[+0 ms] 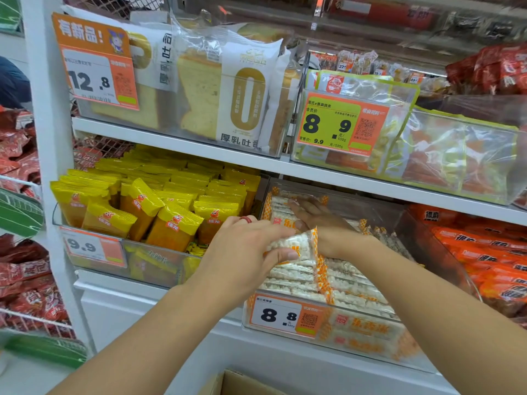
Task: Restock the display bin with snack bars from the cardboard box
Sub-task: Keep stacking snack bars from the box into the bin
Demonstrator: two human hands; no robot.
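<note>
Two hands meet over the clear plastic display bin (285,334) on the lower shelf. Left hand (242,252), a red ring on one finger, grips a snack bar (296,246) — a crinkly clear wrapper with orange checked ends over pale, knobbly puffed rice — thumb beneath, fingers on top. Right hand (316,220) lies flat and open, palm down on the stacked bars toward the bin's back; its fingertips blur behind glossy wrapping. Bars fill the bin in rows up to its front edge, where a price tag (281,315) reads 8.8. Only a corner of the cardboard box (245,383) shows, cut off at the bottom edge — its contents can't be seen. Beside the bin's left wall sit yellow packets (159,206).
</note>
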